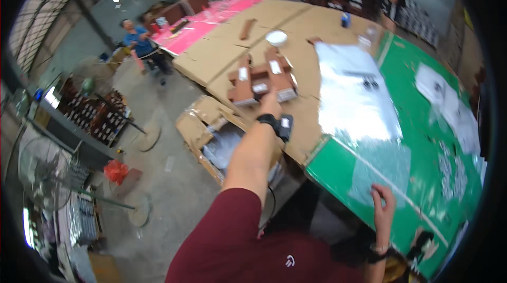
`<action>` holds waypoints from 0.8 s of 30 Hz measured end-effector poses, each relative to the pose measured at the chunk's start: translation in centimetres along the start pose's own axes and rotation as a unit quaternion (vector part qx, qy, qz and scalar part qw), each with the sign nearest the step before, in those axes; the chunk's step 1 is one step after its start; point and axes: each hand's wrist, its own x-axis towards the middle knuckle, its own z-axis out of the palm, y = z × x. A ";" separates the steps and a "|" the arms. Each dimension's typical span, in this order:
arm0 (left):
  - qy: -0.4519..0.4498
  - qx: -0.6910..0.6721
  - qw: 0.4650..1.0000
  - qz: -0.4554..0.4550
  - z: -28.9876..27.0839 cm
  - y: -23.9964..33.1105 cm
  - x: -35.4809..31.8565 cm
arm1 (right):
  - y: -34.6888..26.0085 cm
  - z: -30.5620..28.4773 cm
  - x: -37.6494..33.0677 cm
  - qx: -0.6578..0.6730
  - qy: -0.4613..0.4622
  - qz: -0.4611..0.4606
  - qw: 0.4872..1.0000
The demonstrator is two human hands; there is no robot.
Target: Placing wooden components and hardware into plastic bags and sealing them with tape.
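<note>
My left arm, in a dark red sleeve with a black wrist device, stretches out over the cardboard-covered table (pixel 227 50). My left hand (pixel 270 104) reaches the stack of brown boxes (pixel 261 79) with white labels and touches its near edge; the fingers are hidden behind the boxes, so the grip is unclear. My right hand (pixel 384 206) rests with fingers spread on a clear plastic sheet (pixel 377 164) at the near edge of the green table (pixel 422 119). It holds nothing.
A larger clear plastic sheet (pixel 351 93) lies across the tables' join. An open cardboard carton (pixel 214 135) stands on the floor below. A white bowl (pixel 276 37) and pink sheets (pixel 211 19) lie farther back. Seated people work far left; one stands far right. Fans stand on the left.
</note>
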 end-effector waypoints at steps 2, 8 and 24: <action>0.041 -0.392 0.862 -0.317 5.8 8.9 -2.3 | 1.0 -1.1 -1.6 0.008 0.014 0.047 0.999; 0.003 -0.544 0.809 -0.222 2.0 5.0 -1.2 | -0.7 0.8 1.6 0.002 -0.034 -0.009 0.999; -0.174 -0.462 0.863 -0.109 1.7 21.2 -22.0 | -5.3 3.9 13.8 0.108 0.028 -0.116 0.987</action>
